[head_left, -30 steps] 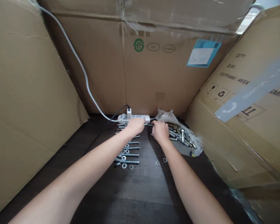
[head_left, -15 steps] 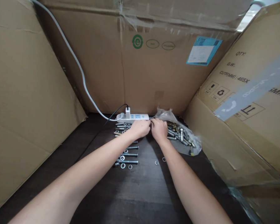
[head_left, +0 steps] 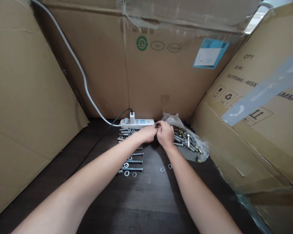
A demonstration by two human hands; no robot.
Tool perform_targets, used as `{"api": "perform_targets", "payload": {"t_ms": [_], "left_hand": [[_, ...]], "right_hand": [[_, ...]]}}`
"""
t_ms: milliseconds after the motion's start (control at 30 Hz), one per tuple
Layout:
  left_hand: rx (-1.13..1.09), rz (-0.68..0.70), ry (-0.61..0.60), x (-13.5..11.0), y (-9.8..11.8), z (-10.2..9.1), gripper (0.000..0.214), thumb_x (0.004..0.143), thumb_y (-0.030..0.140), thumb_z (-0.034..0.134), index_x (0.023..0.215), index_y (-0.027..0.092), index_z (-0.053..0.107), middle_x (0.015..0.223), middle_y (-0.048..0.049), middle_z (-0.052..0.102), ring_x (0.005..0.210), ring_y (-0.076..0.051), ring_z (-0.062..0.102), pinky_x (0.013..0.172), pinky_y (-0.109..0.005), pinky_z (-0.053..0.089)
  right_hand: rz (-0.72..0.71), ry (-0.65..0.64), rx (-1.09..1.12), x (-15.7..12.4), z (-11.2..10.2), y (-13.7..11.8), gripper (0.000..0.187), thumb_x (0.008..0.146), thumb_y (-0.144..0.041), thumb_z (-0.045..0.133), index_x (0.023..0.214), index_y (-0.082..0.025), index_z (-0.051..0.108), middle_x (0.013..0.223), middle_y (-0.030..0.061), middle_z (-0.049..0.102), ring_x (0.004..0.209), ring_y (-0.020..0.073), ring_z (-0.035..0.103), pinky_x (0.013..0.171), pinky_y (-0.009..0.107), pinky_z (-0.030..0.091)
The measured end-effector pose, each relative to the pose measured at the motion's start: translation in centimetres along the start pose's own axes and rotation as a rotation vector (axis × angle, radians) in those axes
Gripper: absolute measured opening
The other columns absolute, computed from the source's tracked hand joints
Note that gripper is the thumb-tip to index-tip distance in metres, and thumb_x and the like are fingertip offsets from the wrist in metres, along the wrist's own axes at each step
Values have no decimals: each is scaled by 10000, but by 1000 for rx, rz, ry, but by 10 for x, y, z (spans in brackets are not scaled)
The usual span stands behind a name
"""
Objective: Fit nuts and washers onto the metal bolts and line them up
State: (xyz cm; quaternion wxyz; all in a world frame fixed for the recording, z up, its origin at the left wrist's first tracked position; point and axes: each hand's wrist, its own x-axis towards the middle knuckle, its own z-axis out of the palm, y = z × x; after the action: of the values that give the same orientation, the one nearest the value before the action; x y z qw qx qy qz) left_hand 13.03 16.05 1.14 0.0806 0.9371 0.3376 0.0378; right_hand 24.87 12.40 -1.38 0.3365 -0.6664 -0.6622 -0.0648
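Observation:
My left hand (head_left: 148,133) and my right hand (head_left: 165,133) meet just in front of the power strip (head_left: 146,123), fingers closed together. Between their fingertips is a small dark piece, too hidden to name. Left of my hands lie several bolts (head_left: 135,161) in rows, with nuts and washers beside them; my left forearm covers part of these. A flat washer (head_left: 126,174) rests at the near end of the rows. Right of my right hand, a clear plastic bag (head_left: 204,152) lies open with a heap of loose bolts (head_left: 188,140) on it. Two rings (head_left: 162,170) lie near my right forearm.
Cardboard boxes stand on the left (head_left: 31,107), at the back (head_left: 107,71) and on the right (head_left: 256,143) of the dark surface (head_left: 136,208). A white charger (head_left: 132,117) sits in the strip, its black cable trailing left. A thick white cord (head_left: 84,76) runs up the left side.
Both hands stay together at nearly the same spot, with the right fingers shifted slightly over the small piece. The whole view has moved a little, so everything appears slightly further left.

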Motion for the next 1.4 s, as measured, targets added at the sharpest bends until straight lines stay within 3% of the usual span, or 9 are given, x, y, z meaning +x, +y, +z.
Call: {"api": "perform_targets", "payload": {"t_ms": [267,467,667,767,833,967,1067,1200,1400], "left_hand": [[-69,-61,144,-11,-21,-15,344,815,74,381,1116,169,518,1107,-90,521,904,-175,574,793,-264,444],[-122,-148,268,-39,-32,-34,256,840,102,334,971,173,541,979,-56,570,901,-177,542,802,-281,418],[-260,-91,272,-94,4,-36,186,832,141,378,848,178,560,833,-18,608,770,-157,546,681,-254,415],[-359,-33,261,-124,27,-32,160,819,137,400,819,194,549,811,-4,601,736,-150,535,652,-245,407],[-408,-68,285,-143,37,-28,152,829,155,409,879,205,543,815,4,592,696,-139,523,624,-242,393],[-527,-194,400,-174,40,-14,203,867,199,390,1035,212,502,846,0,564,671,-125,513,607,-235,389],[-571,-225,462,-189,40,-1,183,861,183,394,1017,201,488,836,1,543,657,-114,500,622,-230,396],[-543,-168,459,-197,42,8,154,851,148,388,957,194,490,802,8,523,643,-108,477,620,-224,385],[-485,-95,401,-198,42,10,161,867,141,367,944,202,494,859,1,549,709,-117,502,650,-232,387]], "right_hand": [[-4,11,29,0,2,3,317,800,-78,359,986,-194,588,900,44,625,901,198,523,800,293,288],[-26,18,36,-1,3,3,320,781,-67,363,967,-188,594,873,44,625,880,196,523,802,293,286],[-82,67,56,-10,-11,-6,312,766,-67,379,943,-175,612,839,44,628,849,194,526,800,302,293],[-103,108,89,-23,-29,-4,302,747,-72,389,913,-176,619,808,38,631,816,195,536,786,304,316],[-98,99,92,-36,-46,5,289,740,-87,394,891,-177,623,806,41,637,804,200,544,770,305,336],[37,126,50,-69,-81,38,259,762,-148,386,850,-174,627,840,61,643,806,210,553,731,299,374],[259,138,-96,-92,-98,59,248,768,-221,412,866,-174,635,847,75,628,732,205,542,665,297,374],[444,-9,-208,-104,-100,62,241,776,-337,462,850,-194,642,816,68,632,708,210,554,593,293,355],[601,-130,-303,-94,-90,52,317,795,-488,483,860,-246,677,783,93,656,645,237,582,584,336,371]]}}
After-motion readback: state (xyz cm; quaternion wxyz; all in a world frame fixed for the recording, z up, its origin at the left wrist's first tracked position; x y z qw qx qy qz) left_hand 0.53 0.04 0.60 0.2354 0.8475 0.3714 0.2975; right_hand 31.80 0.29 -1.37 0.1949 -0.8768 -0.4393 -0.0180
